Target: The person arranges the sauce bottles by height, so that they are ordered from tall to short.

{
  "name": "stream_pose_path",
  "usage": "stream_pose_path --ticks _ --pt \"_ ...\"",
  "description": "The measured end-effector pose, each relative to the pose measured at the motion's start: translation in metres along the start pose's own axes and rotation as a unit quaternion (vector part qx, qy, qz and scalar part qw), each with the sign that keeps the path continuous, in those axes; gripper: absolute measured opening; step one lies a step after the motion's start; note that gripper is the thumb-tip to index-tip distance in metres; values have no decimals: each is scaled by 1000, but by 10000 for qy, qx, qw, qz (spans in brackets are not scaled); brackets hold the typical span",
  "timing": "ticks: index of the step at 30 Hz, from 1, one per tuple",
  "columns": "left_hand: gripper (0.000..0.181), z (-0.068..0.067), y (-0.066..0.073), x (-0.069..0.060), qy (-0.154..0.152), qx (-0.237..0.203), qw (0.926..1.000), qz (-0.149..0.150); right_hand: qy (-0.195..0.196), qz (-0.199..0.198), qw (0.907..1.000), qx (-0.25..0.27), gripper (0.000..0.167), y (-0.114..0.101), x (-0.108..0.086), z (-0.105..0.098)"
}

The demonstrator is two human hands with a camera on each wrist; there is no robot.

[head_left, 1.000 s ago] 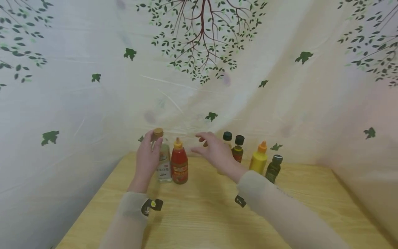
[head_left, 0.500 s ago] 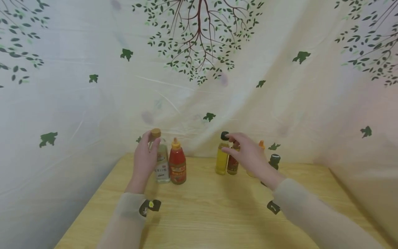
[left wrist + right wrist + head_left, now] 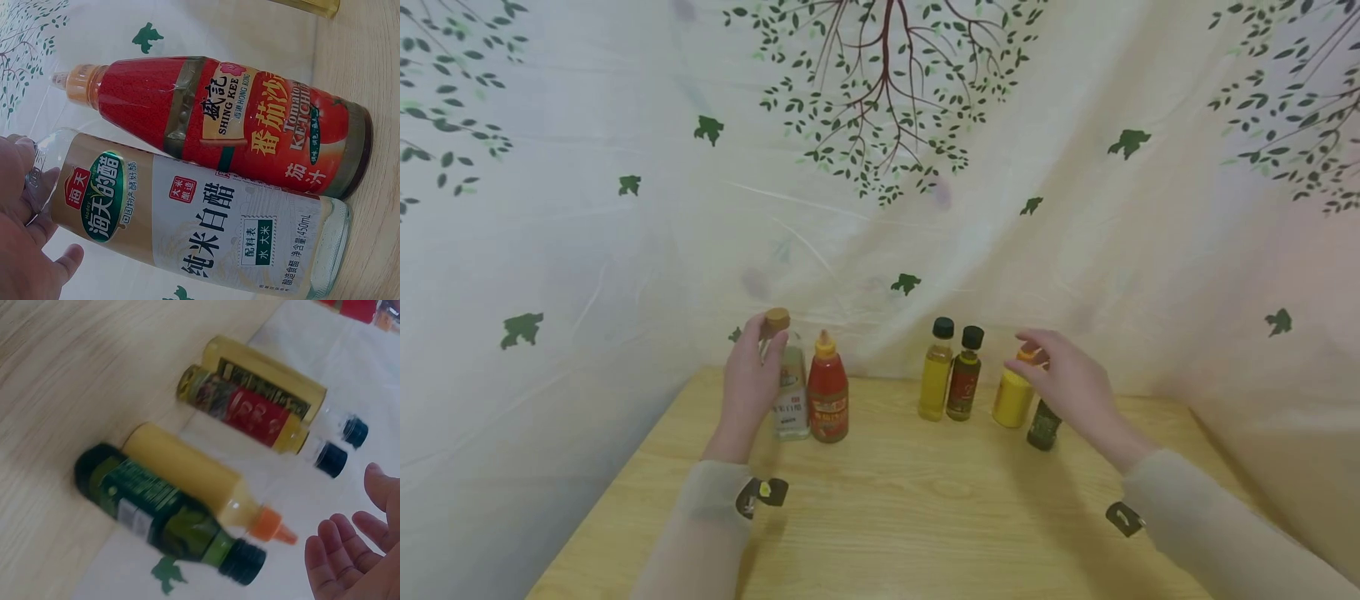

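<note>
A clear glass vinegar bottle (image 3: 187,219) with a tan cap stands upright at the left of the table. My left hand (image 3: 752,375) holds it round the neck, just under the cap; the left wrist view shows fingers (image 3: 25,162) seen partly through the glass. Right beside it stands a red ketchup bottle (image 3: 829,396). My right hand (image 3: 1071,383) hovers at the right with loosely bent fingers and nothing in them. It partly covers a yellow squeeze bottle (image 3: 1012,400) with an orange tip and a dark green bottle (image 3: 1043,427) in the head view.
Two slim oil bottles stand side by side mid-table: a yellow one (image 3: 936,379) and one with a red label (image 3: 964,383), both dark-capped. Behind the wooden table (image 3: 880,517) hangs a pale curtain (image 3: 865,250) with leaf prints.
My right hand has moved rightward from beside the ketchup bottle, past the two oil bottles, to the yellow squeeze bottle and green bottle. My left hand has stayed at the vinegar bottle's neck.
</note>
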State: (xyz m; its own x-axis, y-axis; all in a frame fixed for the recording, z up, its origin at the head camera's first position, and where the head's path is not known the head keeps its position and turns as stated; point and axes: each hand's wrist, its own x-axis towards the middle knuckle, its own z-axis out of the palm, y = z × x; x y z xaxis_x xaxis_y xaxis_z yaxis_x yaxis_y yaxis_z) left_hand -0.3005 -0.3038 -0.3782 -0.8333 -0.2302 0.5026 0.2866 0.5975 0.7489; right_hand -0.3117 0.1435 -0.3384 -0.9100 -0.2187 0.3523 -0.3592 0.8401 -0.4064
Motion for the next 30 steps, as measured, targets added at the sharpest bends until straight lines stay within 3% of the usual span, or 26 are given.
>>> stream_pose_path --ticks 7,14,30 --pt "49 2 -1 1 3 24 10000 37 -9 266 9995 -152 64 34 -7 -7" --pt "50 2 2 -1 -17 -19 10000 -37 -241 538 9979 -271 74 58 -10 -14" --pt "51 -1 6 -6 -36 -44 9999 -153 -353 881 9941 -529 91 75 -18 -18"
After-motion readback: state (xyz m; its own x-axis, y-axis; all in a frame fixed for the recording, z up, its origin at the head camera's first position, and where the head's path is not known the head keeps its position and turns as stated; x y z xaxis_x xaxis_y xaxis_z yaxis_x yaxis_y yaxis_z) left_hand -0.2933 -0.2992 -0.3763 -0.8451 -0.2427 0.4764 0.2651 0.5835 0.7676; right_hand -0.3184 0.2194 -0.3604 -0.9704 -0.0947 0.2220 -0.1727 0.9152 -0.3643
